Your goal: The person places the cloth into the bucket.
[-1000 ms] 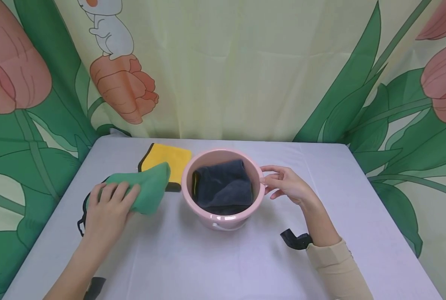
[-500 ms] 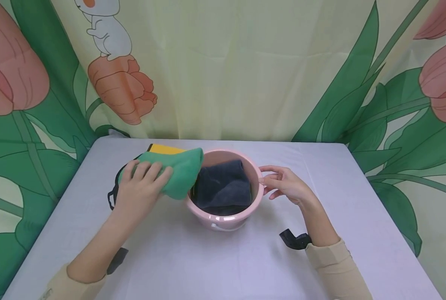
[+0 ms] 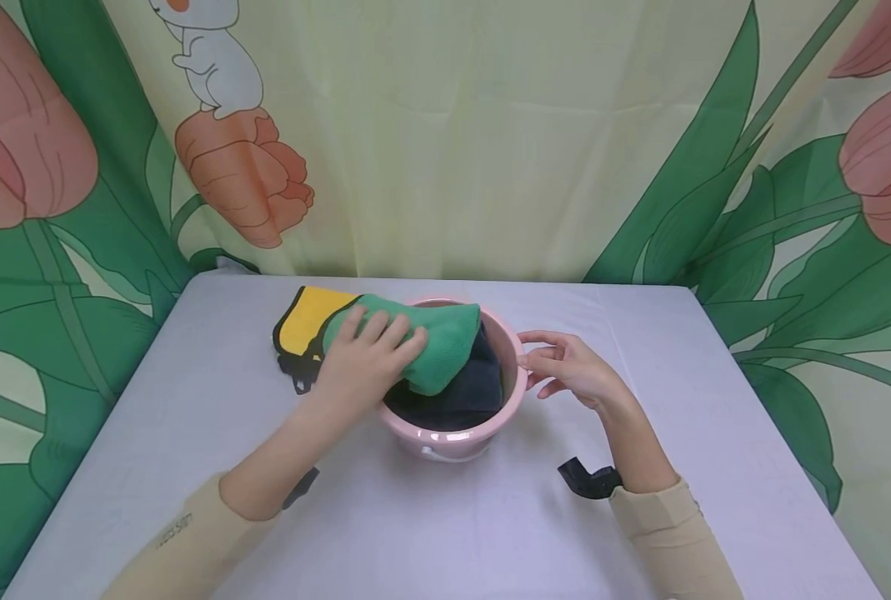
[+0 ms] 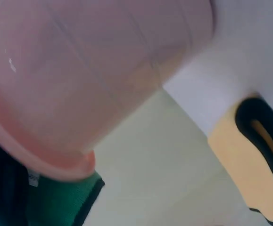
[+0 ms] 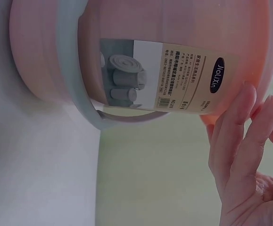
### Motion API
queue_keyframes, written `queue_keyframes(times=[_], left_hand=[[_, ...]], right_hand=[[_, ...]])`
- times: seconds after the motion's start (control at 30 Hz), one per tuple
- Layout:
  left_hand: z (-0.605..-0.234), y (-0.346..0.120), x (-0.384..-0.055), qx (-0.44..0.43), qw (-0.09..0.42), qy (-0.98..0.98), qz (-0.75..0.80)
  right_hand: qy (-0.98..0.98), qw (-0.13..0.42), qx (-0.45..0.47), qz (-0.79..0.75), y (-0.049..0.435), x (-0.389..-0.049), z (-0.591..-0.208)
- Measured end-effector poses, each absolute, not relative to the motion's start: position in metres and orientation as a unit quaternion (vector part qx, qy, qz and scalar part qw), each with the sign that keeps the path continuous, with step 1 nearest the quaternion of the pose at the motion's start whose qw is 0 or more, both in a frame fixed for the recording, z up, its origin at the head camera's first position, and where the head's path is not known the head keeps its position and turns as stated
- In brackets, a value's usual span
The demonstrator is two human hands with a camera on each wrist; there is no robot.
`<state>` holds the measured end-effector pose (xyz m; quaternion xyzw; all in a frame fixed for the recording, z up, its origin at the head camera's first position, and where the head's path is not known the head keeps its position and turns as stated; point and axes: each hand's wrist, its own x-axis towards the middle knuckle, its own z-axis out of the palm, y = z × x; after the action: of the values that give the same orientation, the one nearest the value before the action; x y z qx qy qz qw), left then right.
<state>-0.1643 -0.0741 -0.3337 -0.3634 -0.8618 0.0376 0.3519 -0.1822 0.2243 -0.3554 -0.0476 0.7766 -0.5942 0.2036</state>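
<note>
My left hand (image 3: 370,362) grips a folded green towel (image 3: 445,337) with dark edging, held over the left rim of a pink bucket (image 3: 516,387). A folded dark navy towel (image 3: 483,392) lies inside the bucket, partly covered by the green one. From the left wrist view, the green towel (image 4: 56,200) shows beyond the bucket's rim, with a small white tag. My right hand (image 3: 576,367) touches the right side of the bucket near its rim. In the right wrist view, its extended fingertips (image 5: 244,101) meet the outer wall by a paper label.
A folded yellow towel (image 3: 313,317) with black edging lies on the white-covered table (image 3: 430,533), left of the bucket. The bucket's pale handle (image 5: 82,99) hangs down its side. Behind the table hangs a printed curtain (image 3: 445,142).
My left hand has carried the green towel rightward, past the yellow towel, to over the bucket. The right hand stays at the bucket's rim, and the bucket has not moved.
</note>
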Motion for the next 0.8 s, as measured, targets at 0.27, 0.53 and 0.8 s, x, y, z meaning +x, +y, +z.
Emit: queue_keyframes(times=[0.27, 0.53, 0.8], left_hand=[[-0.336, -0.051, -0.167, -0.388, 0.242, -0.888, 0.053], [-0.346, -0.032, -0.169, -0.426, 0.193, -0.879, 0.094], [-0.349, -0.021, -0.172, -0.435, 0.123, -0.881, 0.142]], right_hand=[[0.777, 0.203, -0.049, -0.594, 0.224, -0.181, -0.354], [0.778, 0.207, -0.048, -0.591, 0.223, -0.181, -0.354], [0.778, 0.204, -0.055, -0.591, 0.224, -0.181, -0.356]])
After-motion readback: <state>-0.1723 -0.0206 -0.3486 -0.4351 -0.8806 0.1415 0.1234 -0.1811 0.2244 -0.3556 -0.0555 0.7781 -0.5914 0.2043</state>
